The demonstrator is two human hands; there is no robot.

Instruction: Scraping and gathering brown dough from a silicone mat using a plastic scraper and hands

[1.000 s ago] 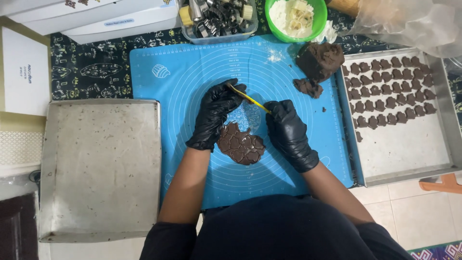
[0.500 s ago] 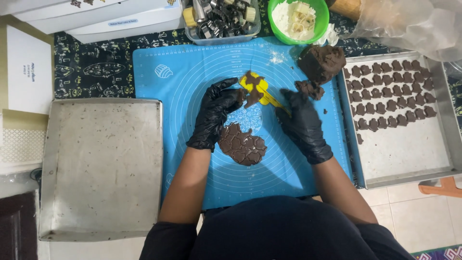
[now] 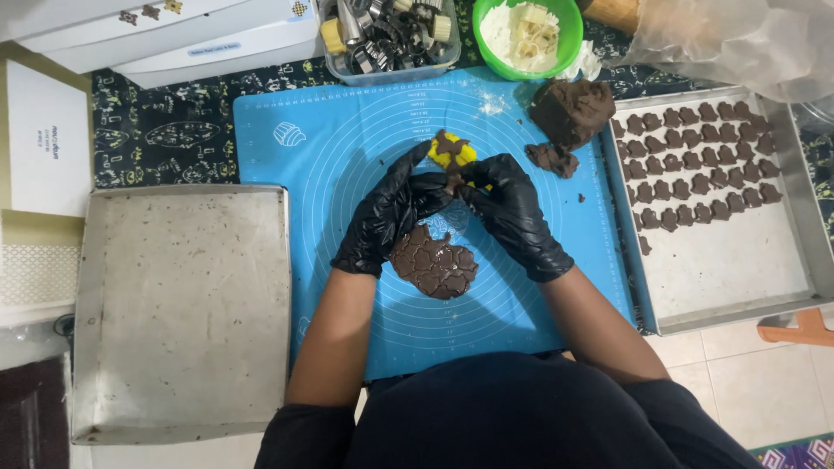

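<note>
Hands: both black-gloved, meeting over the blue mat (image 3: 347,139).
Left hand (image 3: 391,208): fingers curled, tips touching the yellow cutter (image 3: 452,153) from the left.
Right hand (image 3: 512,208): pinching the cutter's near edge, a dark dough scrap on top of it.
Cutter: held just above the mat, beyond the rolled dough (image 3: 433,264).
Rolled dough: flat on the mat, stamped with shapes, under the left wrist.
Right tray (image 3: 738,269): rows of cut pieces.
Left tray (image 3: 182,304): bare metal.
Dough lump (image 3: 569,108): by the mat's far right corner.
</note>
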